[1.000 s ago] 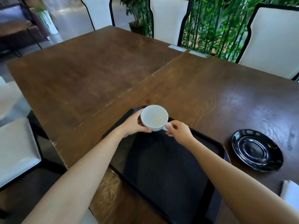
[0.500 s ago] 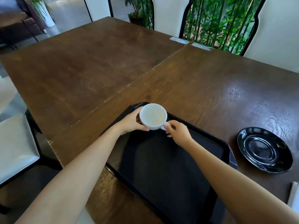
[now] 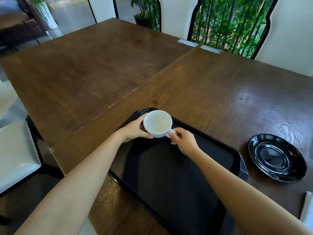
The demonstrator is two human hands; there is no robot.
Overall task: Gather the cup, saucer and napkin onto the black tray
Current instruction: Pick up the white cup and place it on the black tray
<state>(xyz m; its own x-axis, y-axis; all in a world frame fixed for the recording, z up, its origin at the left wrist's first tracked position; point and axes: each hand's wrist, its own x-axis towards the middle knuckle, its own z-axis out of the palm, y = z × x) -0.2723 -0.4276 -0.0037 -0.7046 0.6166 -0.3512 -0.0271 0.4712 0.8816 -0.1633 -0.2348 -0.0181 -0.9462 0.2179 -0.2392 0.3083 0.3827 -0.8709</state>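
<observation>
Holding unmarked white cup, both hands over black tray.

Tray sits on the near part of the table, and at its far left corner there's the cup, left hand on its left side, right hand at the handle on its right. Off the tray to the right, the saucer lies on the table, just beside the tray's edge (not touching). Nearer and further right, the napkin pokes in at the frame edge. Chairs line the far side.
</observation>
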